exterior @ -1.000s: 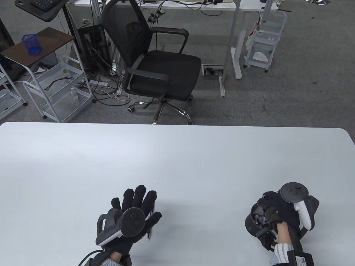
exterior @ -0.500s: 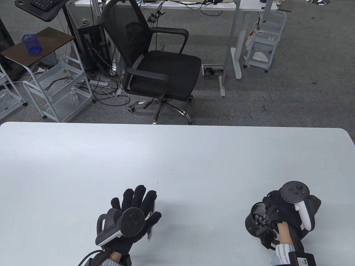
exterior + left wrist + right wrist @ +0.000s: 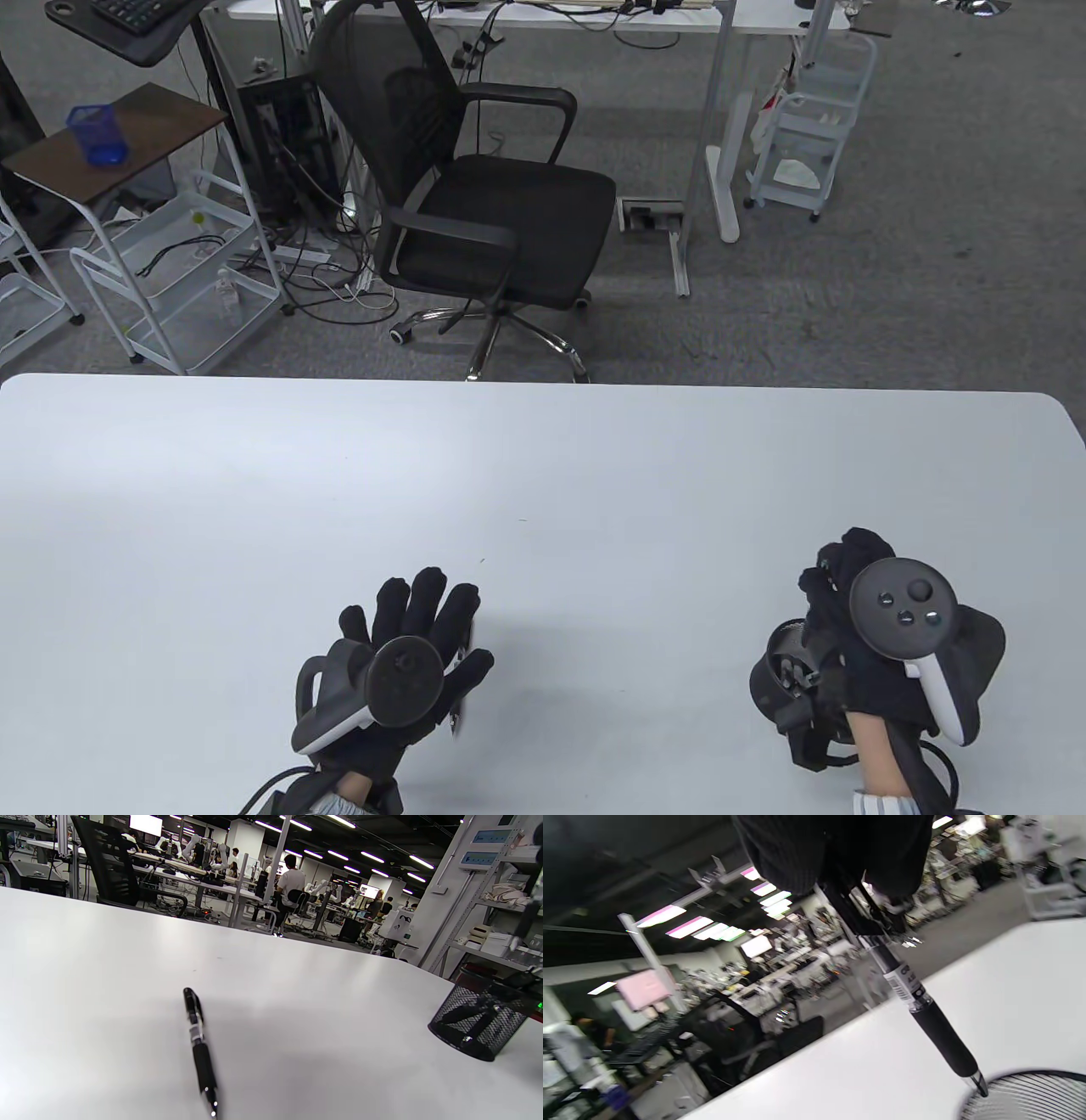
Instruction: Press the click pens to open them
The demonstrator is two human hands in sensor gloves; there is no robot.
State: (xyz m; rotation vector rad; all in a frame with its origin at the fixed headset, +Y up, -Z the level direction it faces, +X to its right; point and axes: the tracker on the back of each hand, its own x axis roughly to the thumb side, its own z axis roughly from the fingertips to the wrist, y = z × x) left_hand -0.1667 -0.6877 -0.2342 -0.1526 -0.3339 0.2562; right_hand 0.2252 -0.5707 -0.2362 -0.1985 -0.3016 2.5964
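My right hand (image 3: 836, 577) holds a black click pen (image 3: 925, 1014) by its upper end, tip down, just above the rim of a black mesh pen cup (image 3: 776, 679). The cup also shows in the right wrist view (image 3: 1031, 1090), and in the left wrist view (image 3: 479, 1027) it holds more pens. My left hand (image 3: 416, 615) lies flat on the white table (image 3: 543, 475) with fingers spread, holding nothing. A second black click pen (image 3: 199, 1043) lies on the table by that hand, mostly hidden under it in the table view.
A black office chair (image 3: 475, 187) stands beyond the table's far edge. Carts, desks and cables fill the floor behind it. The pen cup sits near the table's front right corner.
My right hand has risen and moved away from me over the cup, drawing the pen up to the rim. The left hand and the pen by it have not moved.
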